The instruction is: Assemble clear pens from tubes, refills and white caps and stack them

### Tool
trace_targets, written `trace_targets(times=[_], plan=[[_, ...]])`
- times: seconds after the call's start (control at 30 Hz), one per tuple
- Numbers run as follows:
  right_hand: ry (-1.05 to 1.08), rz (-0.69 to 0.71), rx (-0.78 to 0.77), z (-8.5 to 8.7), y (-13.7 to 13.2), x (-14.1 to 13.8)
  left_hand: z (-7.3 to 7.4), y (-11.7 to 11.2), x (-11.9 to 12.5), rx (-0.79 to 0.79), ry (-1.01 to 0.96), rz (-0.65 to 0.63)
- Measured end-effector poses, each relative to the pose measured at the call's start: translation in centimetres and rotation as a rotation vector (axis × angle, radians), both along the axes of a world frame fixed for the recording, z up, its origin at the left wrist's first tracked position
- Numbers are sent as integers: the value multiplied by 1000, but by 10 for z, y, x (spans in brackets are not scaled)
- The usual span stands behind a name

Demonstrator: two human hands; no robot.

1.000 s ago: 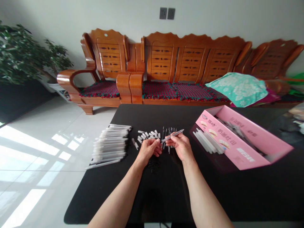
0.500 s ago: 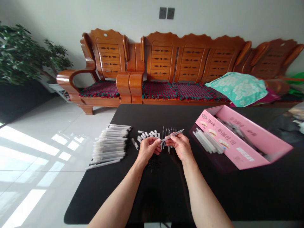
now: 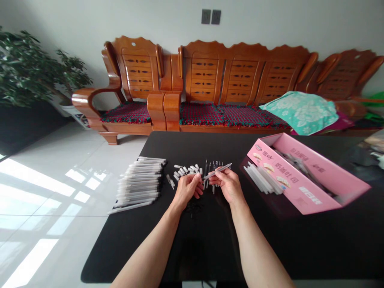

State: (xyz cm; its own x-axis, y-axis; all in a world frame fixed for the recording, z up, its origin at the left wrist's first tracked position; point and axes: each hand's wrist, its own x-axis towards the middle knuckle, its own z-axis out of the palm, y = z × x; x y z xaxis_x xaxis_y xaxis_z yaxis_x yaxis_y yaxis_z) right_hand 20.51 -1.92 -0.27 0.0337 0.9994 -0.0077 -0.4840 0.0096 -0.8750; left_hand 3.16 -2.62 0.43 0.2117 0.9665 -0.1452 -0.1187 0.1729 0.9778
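Note:
My right hand (image 3: 228, 185) grips a slim translucent pen barrel (image 3: 221, 169), which slants up to the right above the table. Close by the barrel's lower left end is my left hand (image 3: 188, 189), thumb and forefinger pinched together; whatever lies between them is too small to make out. Behind the hands lie several white pen caps (image 3: 181, 171) and a row of thin pen refills (image 3: 213, 165), partly hidden by the fingers. Small black pieces (image 3: 193, 209) are scattered on the tabletop near my left wrist.
On the black table (image 3: 207, 248), many capped pens (image 3: 139, 182) form a stack at left. More translucent barrels (image 3: 262, 179) lie beside a pink box (image 3: 300, 180) holding further pieces at right. A wooden sofa (image 3: 234, 80) stands behind, with a plant (image 3: 39, 72) at far left.
My left hand has shifted very slightly, its fingertips drawing a little away from the barrel's end. My right hand and the barrel stay almost in place.

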Motion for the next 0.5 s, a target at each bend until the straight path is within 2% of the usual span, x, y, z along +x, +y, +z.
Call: trace_targets(times=[0.13, 0.37, 0.5], plan=[[4, 2, -3, 0, 0, 0, -4, 1, 0, 11, 12, -36], [4, 4, -5, 0, 0, 0, -1, 1, 0, 65, -64, 69], [-3, 8, 4, 0, -1, 0, -4, 0, 0, 14, 31, -14]])
